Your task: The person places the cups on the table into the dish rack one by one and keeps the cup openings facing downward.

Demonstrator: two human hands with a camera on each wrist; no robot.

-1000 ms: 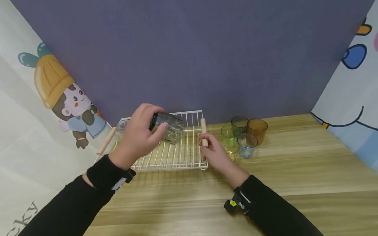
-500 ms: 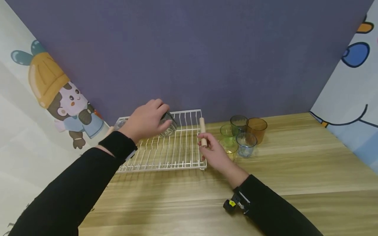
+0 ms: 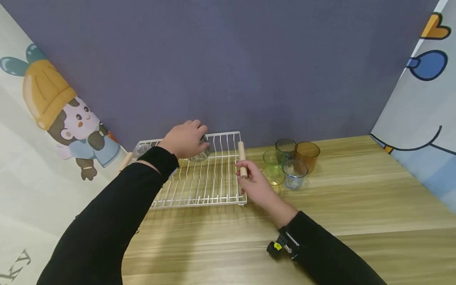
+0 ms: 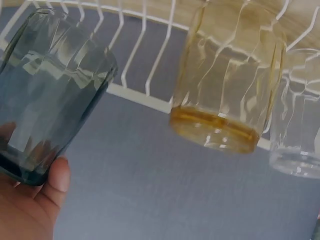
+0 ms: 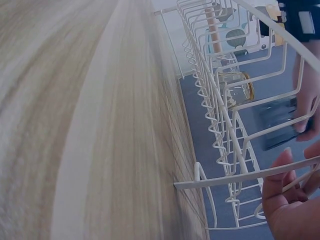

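My left hand (image 3: 187, 139) grips a grey-blue glass tumbler (image 4: 55, 95) by its base end. Tilted, with its base in my fingers, the tumbler overlaps the back of a white wire dish rack (image 3: 199, 204). In the left wrist view, a yellow-amber glass (image 4: 225, 80) and a clear glass (image 4: 300, 115) sit in the rack beside it. My right hand (image 3: 256, 182) holds the pale wooden handle (image 3: 242, 152) at the rack's right end. In the head view, my left hand covers much of the held tumbler.
Right of the rack, several glasses stand grouped on the wooden table (image 3: 356, 190): grey (image 3: 285, 146), amber (image 3: 308, 156), light blue (image 3: 295, 174), yellow (image 3: 274, 180) and green (image 3: 271, 157). A dark blue-grey panel (image 3: 231, 71) rises right behind the rack.
My left hand has moved the tumbler down toward the rack's back and turned it from lying sideways to steeper, base up. My right hand stays on the handle; the view shifts slightly.
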